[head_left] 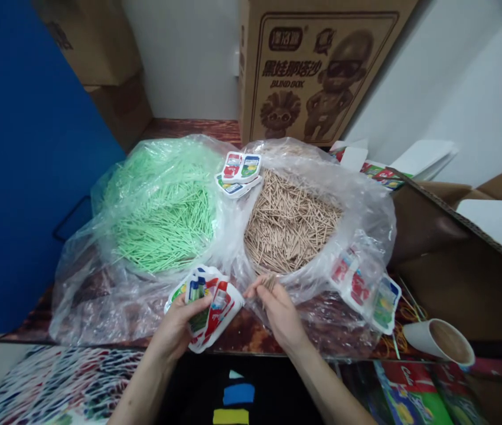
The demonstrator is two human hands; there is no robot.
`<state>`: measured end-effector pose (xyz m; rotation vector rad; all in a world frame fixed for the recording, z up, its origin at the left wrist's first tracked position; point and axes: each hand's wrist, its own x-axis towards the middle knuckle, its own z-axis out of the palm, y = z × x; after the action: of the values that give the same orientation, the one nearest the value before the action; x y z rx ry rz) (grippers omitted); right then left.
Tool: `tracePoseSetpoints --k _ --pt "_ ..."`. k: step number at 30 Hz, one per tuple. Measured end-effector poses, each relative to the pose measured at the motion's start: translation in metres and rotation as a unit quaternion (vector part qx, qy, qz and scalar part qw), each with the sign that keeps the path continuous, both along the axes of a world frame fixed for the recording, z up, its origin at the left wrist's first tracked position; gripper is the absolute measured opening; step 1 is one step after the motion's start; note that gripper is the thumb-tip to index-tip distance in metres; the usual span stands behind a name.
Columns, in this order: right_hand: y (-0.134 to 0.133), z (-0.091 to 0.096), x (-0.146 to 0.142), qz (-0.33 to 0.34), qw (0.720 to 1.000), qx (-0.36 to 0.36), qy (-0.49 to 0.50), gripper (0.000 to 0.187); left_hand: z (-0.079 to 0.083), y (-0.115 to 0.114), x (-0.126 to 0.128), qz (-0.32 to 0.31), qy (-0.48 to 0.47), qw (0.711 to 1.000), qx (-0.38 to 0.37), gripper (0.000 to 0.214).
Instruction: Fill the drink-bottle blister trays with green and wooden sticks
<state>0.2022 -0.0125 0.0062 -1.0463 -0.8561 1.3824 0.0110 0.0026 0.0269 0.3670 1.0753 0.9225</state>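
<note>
My left hand (179, 326) grips a fanned stack of small printed cards (209, 304) in red, white, green and blue at the table's near edge. My right hand (277, 307) is closed in a pinch on a few tan sticks (270, 282), right at the near rim of a clear plastic bag full of tan sticks (290, 221). To the left lies a second clear bag heaped with green sticks (162, 209). More printed cards (238, 172) rest on top between the two bags.
Further printed cards (366, 289) lie against the tan bag's right side. A paper cup (443, 342) lies tipped at the right. An open brown carton (459, 248) fills the right side, a printed cardboard box (317, 65) stands at the back, and a blue panel (16, 165) stands on the left.
</note>
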Motion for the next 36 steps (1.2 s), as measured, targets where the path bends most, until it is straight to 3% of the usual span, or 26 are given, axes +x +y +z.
tracePoseSetpoints --k 3,6,13,20,31,36 --pt "-0.017 -0.019 -0.003 0.055 0.985 0.006 -0.161 0.01 -0.006 -0.003 -0.003 0.021 -0.002 1.0 -0.016 0.027" --pt "-0.025 -0.024 -0.003 0.066 0.971 0.013 -0.228 0.013 -0.009 -0.004 0.003 0.02 -0.01 0.999 -0.027 0.025" --pt "-0.031 -0.022 0.001 0.067 0.961 0.084 -0.256 0.018 -0.008 -0.002 0.005 0.026 -0.017 0.999 -0.034 0.024" --pt "-0.033 -0.033 0.0 0.085 0.96 0.084 -0.255 0.019 -0.002 0.002 0.002 0.035 -0.002 0.999 -0.022 0.03" --pt "-0.03 -0.012 0.0 0.082 0.958 0.098 -0.255 0.02 0.007 0.012 -0.003 0.084 0.009 0.996 0.021 0.033" --pt "-0.022 -0.007 0.001 0.089 0.962 0.096 -0.24 0.02 0.002 0.011 -0.003 0.084 0.01 0.996 0.023 0.032"
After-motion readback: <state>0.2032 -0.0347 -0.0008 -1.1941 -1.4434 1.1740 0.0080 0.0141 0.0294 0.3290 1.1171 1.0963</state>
